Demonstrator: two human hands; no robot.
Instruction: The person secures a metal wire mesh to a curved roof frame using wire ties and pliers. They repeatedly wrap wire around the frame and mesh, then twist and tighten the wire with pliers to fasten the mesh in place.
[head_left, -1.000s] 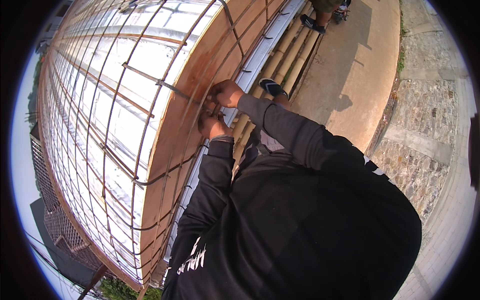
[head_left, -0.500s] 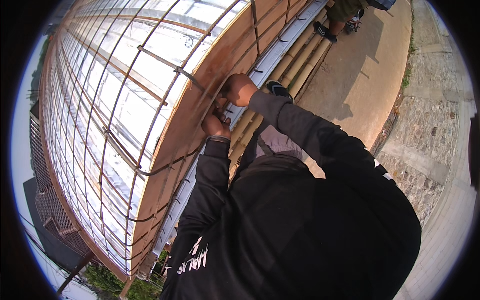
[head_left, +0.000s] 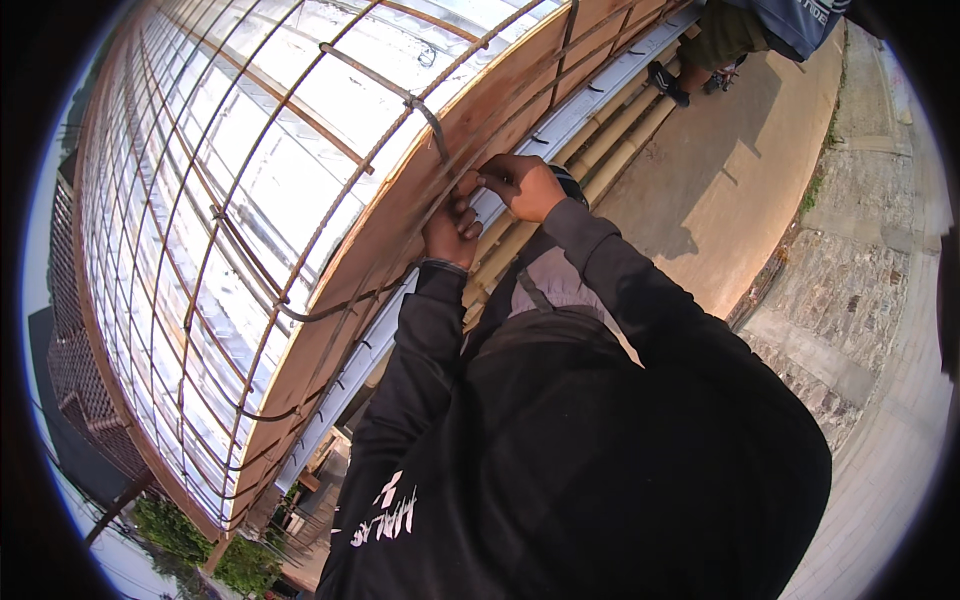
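Observation:
My left hand (head_left: 452,236) is closed, its fingers curled close against the outer face of a brown plywood edge board (head_left: 385,215). Just up and to the right of it, my right hand (head_left: 530,187) is pinched, thumb against forefinger, near the left fingertips. Whatever lies between the fingers of either hand is too small or hidden to make out. Thin steel reinforcing bars (head_left: 358,303) run along the board beside both hands. A bent bar end (head_left: 436,128) hooks over the board's top edge above them.
A rebar grid (head_left: 240,175) spreads over shiny metal sheeting (head_left: 300,175) to the left. Under the board runs a pale ledge (head_left: 575,118) with short metal stubs, then bamboo poles (head_left: 612,128). Another person's shod foot (head_left: 668,84) rests on the poles at upper right. Concrete paving (head_left: 725,180) lies below.
My right hand has drawn back from the board, its pinched fingers now showing. My left hand stays by the board, fingers curled. The whole view has shifted slightly.

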